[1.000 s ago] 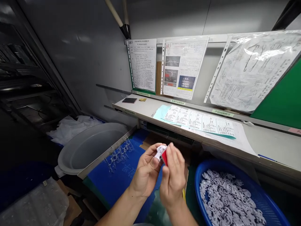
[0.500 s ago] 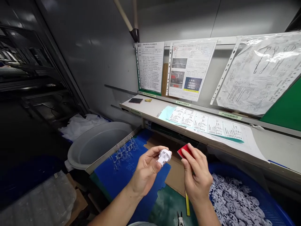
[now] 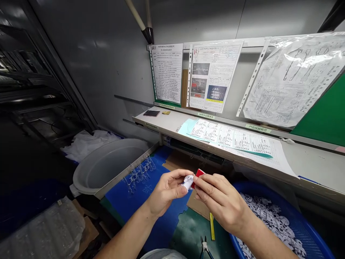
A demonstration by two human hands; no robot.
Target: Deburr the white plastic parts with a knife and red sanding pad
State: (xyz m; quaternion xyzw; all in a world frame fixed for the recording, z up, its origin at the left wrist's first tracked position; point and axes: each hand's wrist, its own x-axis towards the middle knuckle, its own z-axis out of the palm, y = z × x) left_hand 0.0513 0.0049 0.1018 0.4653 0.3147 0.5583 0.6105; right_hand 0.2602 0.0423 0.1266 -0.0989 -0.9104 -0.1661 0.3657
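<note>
My left hand grips a small white plastic moulded part between thumb and fingers. My right hand pinches a small red block with its fingertips. The red block presses against the upper edge of the white part, and the fingers hide much of both. The two hands nearly meet over a blue mat.
A blue basket heaped with white moulded parts lies at lower right. Clear plastic runners lie on the mat beside a grey tub. Pliers and a yellow stick lie below. Papers cover a shelf.
My right hand has moved left, bringing the red block from apart to against the white part. The view has shifted slightly.
</note>
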